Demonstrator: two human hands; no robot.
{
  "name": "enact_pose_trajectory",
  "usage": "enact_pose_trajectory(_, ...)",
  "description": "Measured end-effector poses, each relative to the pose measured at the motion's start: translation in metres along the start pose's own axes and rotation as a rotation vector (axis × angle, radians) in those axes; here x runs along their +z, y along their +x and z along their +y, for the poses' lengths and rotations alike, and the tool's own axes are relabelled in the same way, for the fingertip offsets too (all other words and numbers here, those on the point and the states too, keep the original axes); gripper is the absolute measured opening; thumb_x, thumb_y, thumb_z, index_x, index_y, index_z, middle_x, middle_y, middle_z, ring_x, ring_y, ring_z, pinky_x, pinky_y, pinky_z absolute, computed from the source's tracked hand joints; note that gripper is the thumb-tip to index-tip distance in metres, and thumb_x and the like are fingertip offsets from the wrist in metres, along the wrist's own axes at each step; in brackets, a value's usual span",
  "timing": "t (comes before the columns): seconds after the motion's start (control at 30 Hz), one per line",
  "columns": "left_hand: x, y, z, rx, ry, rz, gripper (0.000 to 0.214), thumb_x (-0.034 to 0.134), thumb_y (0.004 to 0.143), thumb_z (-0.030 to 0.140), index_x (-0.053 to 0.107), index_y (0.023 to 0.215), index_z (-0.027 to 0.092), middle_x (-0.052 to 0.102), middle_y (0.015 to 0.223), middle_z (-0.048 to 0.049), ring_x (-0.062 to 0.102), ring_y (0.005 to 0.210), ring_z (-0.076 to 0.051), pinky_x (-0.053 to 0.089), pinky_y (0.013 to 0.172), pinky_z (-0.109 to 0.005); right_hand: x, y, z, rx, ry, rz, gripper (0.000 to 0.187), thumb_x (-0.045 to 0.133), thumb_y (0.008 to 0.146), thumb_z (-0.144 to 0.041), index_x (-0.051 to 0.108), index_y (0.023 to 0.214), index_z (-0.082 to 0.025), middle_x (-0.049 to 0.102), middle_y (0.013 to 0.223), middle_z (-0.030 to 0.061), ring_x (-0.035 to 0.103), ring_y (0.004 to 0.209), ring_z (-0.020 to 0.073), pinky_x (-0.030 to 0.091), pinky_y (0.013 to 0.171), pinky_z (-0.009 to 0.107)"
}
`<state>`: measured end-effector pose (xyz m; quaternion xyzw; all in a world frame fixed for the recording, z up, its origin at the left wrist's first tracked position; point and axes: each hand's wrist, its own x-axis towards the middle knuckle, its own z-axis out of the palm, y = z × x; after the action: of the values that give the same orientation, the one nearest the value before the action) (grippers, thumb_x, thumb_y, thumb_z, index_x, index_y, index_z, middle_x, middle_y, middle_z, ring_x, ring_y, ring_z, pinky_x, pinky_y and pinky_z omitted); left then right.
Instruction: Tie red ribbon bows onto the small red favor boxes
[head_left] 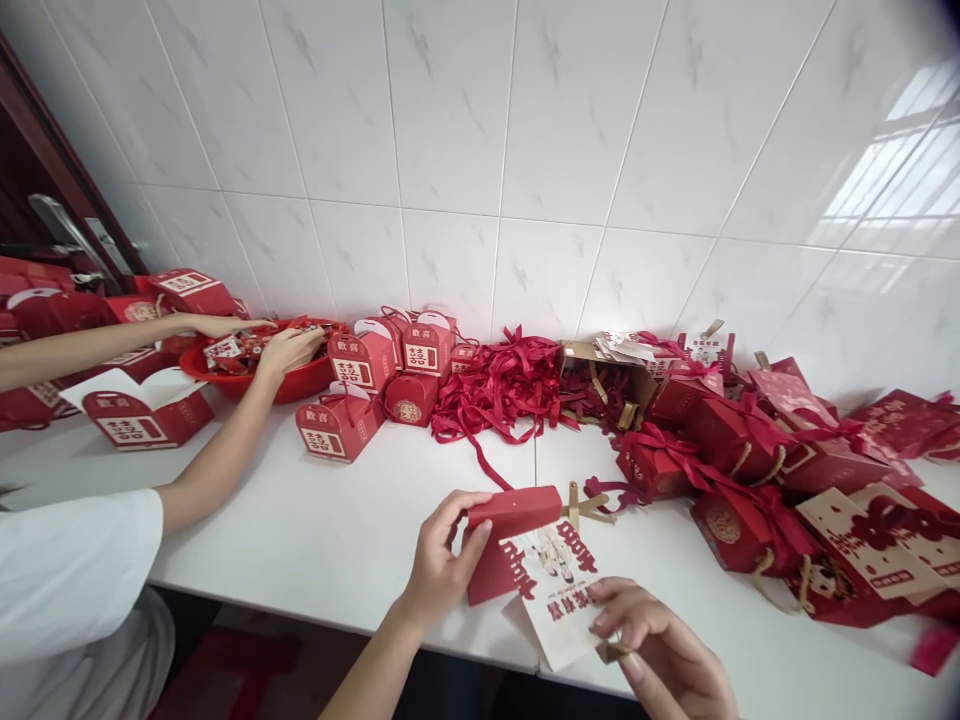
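Observation:
My left hand point(439, 560) grips the left end of a small red gift box point(510, 540) near the front edge of the white table point(352, 530). A white printed card tag point(559, 600) lies over the box's right side. My right hand point(660, 645) is closed in a pinch on a gold cord end point(611, 652) at the tag's lower edge. A gold bow point(581, 505) sits behind the box.
A pile of red ribbons point(499, 385) lies mid-table by the tiled wall. Finished tied boxes point(720, 440) crowd the right side. Folded red boxes point(360, 390) stand left of centre. At left, another person's hands point(277, 345) reach into a red bowl point(300, 375).

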<state>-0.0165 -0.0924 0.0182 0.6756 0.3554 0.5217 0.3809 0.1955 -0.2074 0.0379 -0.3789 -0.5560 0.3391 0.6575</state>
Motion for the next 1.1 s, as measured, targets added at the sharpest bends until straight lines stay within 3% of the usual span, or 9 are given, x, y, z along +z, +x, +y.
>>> enact_pose_trajectory(0.1, 0.004, -0.004, 0.004, 0.015, -0.051, -0.039, 0.015, 0.055, 0.088, 0.028, 0.063, 0.100, 0.021, 0.057, 0.097, -0.0058, 0.059, 0.090, -0.019, 0.048, 0.078, -0.029, -0.002, 0.006, -0.003, -0.028, -0.043, -0.014, 0.007, 0.061, 0.086, -0.029, 0.062, 0.082, -0.023, 0.066, 0.081, 0.0087, 0.059, 0.097, 0.0278, 0.052, 0.083, 0.041)
enact_pose_trajectory(0.27, 0.015, -0.009, 0.005, -0.047, -0.150, -0.053, 0.016, 0.050, 0.092, 0.030, 0.061, 0.098, 0.020, 0.058, 0.117, -0.0091, 0.055, 0.109, -0.023, 0.043, 0.092, -0.034, 0.002, 0.032, 0.000, 0.002, -0.126, -0.158, 0.005, 0.054, 0.090, -0.023, 0.057, 0.087, -0.024, 0.064, 0.092, 0.0068, 0.058, 0.098, 0.0220, 0.049, 0.085, 0.035)
enact_pose_trajectory(0.43, 0.027, -0.015, 0.001, -0.110, -0.223, -0.023, 0.019, 0.045, 0.094, 0.035, 0.055, 0.096, 0.020, 0.065, 0.096, -0.0056, 0.060, 0.085, -0.018, 0.046, 0.078, -0.030, 0.016, 0.055, 0.014, 0.013, -0.305, -0.242, 0.007, 0.053, 0.091, -0.028, 0.055, 0.087, -0.023, 0.063, 0.095, 0.0056, 0.056, 0.096, 0.0221, 0.043, 0.084, 0.036)
enact_pose_trajectory(0.67, 0.035, -0.018, 0.000, -0.120, -0.323, -0.020, 0.024, 0.037, 0.095, 0.040, 0.050, 0.098, 0.020, 0.056, 0.097, -0.0056, 0.055, 0.084, -0.018, 0.046, 0.078, -0.031, 0.023, 0.065, 0.031, -0.004, -0.319, -0.261, 0.009, 0.050, 0.092, -0.029, 0.054, 0.087, -0.022, 0.062, 0.094, 0.0045, 0.056, 0.089, 0.0194, 0.042, 0.079, 0.032)
enact_pose_trajectory(0.77, 0.039, -0.021, -0.008, -0.071, -0.288, 0.052, 0.027, 0.032, 0.095, 0.046, 0.045, 0.096, 0.022, 0.046, 0.096, -0.0041, 0.051, 0.081, -0.017, 0.046, 0.072, -0.030, 0.026, 0.066, 0.038, 0.013, -0.265, -0.252, 0.009, 0.049, 0.092, -0.029, 0.054, 0.088, -0.022, 0.061, 0.091, 0.0039, 0.057, 0.086, 0.0183, 0.043, 0.076, 0.030)
enact_pose_trajectory(0.87, 0.040, -0.021, -0.015, -0.025, -0.087, 0.216, 0.022, 0.046, 0.091, 0.044, 0.041, 0.099, 0.024, 0.041, 0.099, -0.0035, 0.049, 0.092, -0.018, 0.044, 0.080, -0.031, 0.028, 0.065, 0.042, 0.009, -0.245, -0.225, 0.009, 0.049, 0.092, -0.029, 0.053, 0.088, -0.022, 0.059, 0.089, 0.0032, 0.056, 0.084, 0.0175, 0.043, 0.075, 0.029)
enact_pose_trajectory(0.93, 0.039, -0.017, -0.016, 0.044, 0.029, 0.262, 0.035, 0.057, 0.085, 0.042, 0.040, 0.111, 0.025, 0.042, 0.110, -0.0064, 0.045, 0.108, -0.022, 0.041, 0.092, -0.036, 0.029, 0.065, 0.043, 0.006, -0.242, -0.218, 0.008, 0.049, 0.093, -0.028, 0.054, 0.089, -0.022, 0.058, 0.088, 0.0029, 0.055, 0.084, 0.0171, 0.043, 0.075, 0.029)
enact_pose_trajectory(1.0, 0.036, -0.013, -0.013, 0.100, 0.068, 0.188, 0.045, 0.061, 0.082, 0.040, 0.040, 0.119, 0.024, 0.045, 0.120, -0.0088, 0.045, 0.116, -0.025, 0.039, 0.097, -0.038, 0.030, 0.065, 0.044, -0.004, -0.240, -0.221, 0.008, 0.048, 0.093, -0.028, 0.054, 0.090, -0.023, 0.057, 0.088, 0.0030, 0.055, 0.084, 0.0171, 0.043, 0.076, 0.029)
enact_pose_trajectory(1.1, 0.033, -0.008, -0.006, 0.055, 0.056, 0.037, 0.023, 0.055, 0.087, 0.033, 0.050, 0.108, 0.023, 0.059, 0.106, -0.0056, 0.056, 0.103, -0.021, 0.044, 0.090, -0.034, 0.031, 0.063, 0.045, -0.046, -0.255, -0.209, 0.008, 0.050, 0.092, -0.028, 0.055, 0.089, -0.023, 0.057, 0.096, 0.0052, 0.056, 0.091, 0.0188, 0.045, 0.080, 0.030)
